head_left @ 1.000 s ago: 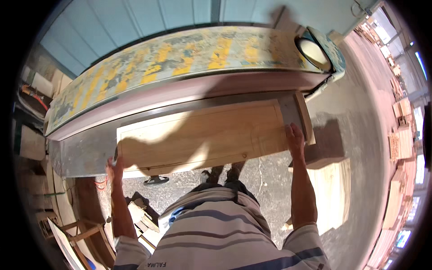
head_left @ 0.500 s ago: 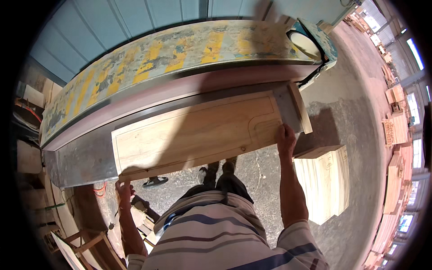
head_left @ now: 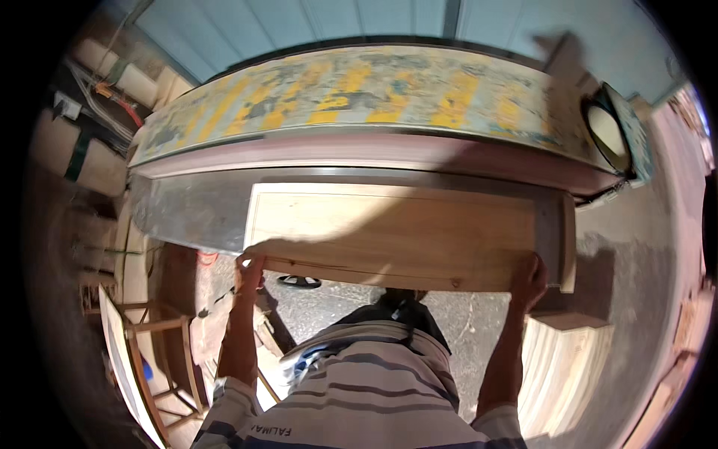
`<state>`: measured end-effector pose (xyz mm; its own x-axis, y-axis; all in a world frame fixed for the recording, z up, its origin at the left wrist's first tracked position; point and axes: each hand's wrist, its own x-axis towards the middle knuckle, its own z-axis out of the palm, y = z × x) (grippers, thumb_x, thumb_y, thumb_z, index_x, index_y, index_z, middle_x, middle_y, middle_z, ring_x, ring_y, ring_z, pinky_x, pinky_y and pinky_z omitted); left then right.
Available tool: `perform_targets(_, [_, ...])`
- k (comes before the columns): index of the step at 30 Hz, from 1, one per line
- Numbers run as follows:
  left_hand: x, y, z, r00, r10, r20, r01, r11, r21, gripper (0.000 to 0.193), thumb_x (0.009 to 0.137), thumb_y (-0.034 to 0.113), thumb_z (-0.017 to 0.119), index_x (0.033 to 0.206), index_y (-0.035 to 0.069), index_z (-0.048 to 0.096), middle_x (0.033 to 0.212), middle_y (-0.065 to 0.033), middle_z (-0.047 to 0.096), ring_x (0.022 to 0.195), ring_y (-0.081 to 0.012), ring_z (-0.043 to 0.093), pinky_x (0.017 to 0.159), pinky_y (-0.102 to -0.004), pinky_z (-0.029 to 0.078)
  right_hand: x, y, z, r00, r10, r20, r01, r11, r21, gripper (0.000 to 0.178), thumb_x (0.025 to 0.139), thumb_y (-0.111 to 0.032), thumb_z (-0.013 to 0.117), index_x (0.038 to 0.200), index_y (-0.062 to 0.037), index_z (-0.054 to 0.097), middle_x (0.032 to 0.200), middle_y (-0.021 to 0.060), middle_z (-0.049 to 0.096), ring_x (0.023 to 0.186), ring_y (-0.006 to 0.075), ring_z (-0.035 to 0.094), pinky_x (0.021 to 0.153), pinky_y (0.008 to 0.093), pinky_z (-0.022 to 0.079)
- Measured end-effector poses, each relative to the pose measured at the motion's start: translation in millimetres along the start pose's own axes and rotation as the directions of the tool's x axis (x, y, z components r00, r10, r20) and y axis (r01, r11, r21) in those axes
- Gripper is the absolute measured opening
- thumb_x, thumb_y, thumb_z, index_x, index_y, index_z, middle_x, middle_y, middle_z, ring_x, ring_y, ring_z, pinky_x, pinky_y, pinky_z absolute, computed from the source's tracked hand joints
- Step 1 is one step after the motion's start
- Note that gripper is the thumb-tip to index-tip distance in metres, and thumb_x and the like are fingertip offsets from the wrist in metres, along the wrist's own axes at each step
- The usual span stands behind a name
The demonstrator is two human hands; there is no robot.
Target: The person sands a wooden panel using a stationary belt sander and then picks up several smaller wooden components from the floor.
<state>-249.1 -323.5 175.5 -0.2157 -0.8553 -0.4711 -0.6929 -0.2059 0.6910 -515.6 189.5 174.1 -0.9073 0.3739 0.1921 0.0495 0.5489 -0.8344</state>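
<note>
A long pale wooden panel (head_left: 389, 236) rests on the grey metal table (head_left: 187, 209) of a belt sanding machine, its near edge jutting past the table's front. My left hand (head_left: 250, 271) is closed around its near left corner. At the near right corner my right hand (head_left: 529, 280) grips the panel too, its fingers partly in shadow. Beyond the panel's far edge runs a pinkish upright belt (head_left: 359, 155), with a narrow strip of table showing between the two. A wooden stop bar (head_left: 570, 239) stands at the table's right end.
A worn yellow-striped cover (head_left: 344, 93) tops the machine, with a roller (head_left: 607, 138) at its right end. Stacked wooden panels (head_left: 565, 367) stand right of me. A wooden frame (head_left: 164, 352) is at lower left. A black handwheel (head_left: 299, 282) sits under the table.
The panel has gone from slanted to nearly level, with its right end closer to the stop bar. Both hands have kept their hold. My view has turned, so the machine appears further right.
</note>
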Motion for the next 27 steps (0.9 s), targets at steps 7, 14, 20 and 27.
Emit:
perform_targets(7, [5,12,11,0.998,-0.010,0.056,0.015,0.996,-0.093,0.060,0.076,0.035,0.067,0.117,0.012,0.030,0.056,0.0012,0.041,0.040,-0.0078,0.037,0.035,-0.0225,0.029,12,-1,4,0.999,0.041,0.030,-0.044,0.993,0.105,0.036,0.090,-0.030,0.051,0.108,0.0007,0.059,0.101,0.0113,0.062,0.091,0.0181,0.057,0.081,0.0296,0.045])
perform_targets(14, [-8,27,20,0.999,0.008,0.041,-0.004,0.995,-0.099,0.061,0.074,0.038,0.068,0.116,0.009,0.033,0.056,0.0004,0.043,0.042,-0.0083,0.039,0.035,-0.0232,0.029,23,0,6,0.991,0.132,0.035,-0.136,0.964,0.229,0.041,0.089,-0.037,0.049,0.108,-0.0016,0.060,0.100,0.0086,0.061,0.089,0.0179,0.055,0.079,0.0300,0.043])
perform_targets(20, [5,36,29,1.000,0.026,0.006,-0.026,1.000,0.006,0.070,0.070,0.042,0.070,0.118,0.008,0.032,0.062,-0.0036,0.047,0.041,-0.0097,0.039,0.034,-0.0241,0.029,24,-19,9,0.996,0.086,0.004,-0.086,0.984,0.157,0.044,0.089,-0.039,0.048,0.107,-0.0009,0.060,0.097,0.0079,0.061,0.088,0.0177,0.054,0.078,0.0295,0.043])
perform_targets(27, [-2,60,47,0.995,0.067,-0.080,-0.069,0.997,-0.026,0.069,0.067,0.043,0.073,0.113,0.004,0.039,0.068,-0.0068,0.051,0.047,-0.0122,0.045,0.039,-0.0255,0.035,37,-33,21,0.988,0.155,-0.007,-0.150,0.963,0.224,0.040,0.090,-0.036,0.048,0.103,-0.0001,0.061,0.093,0.0061,0.061,0.083,0.0150,0.054,0.075,0.0288,0.043])
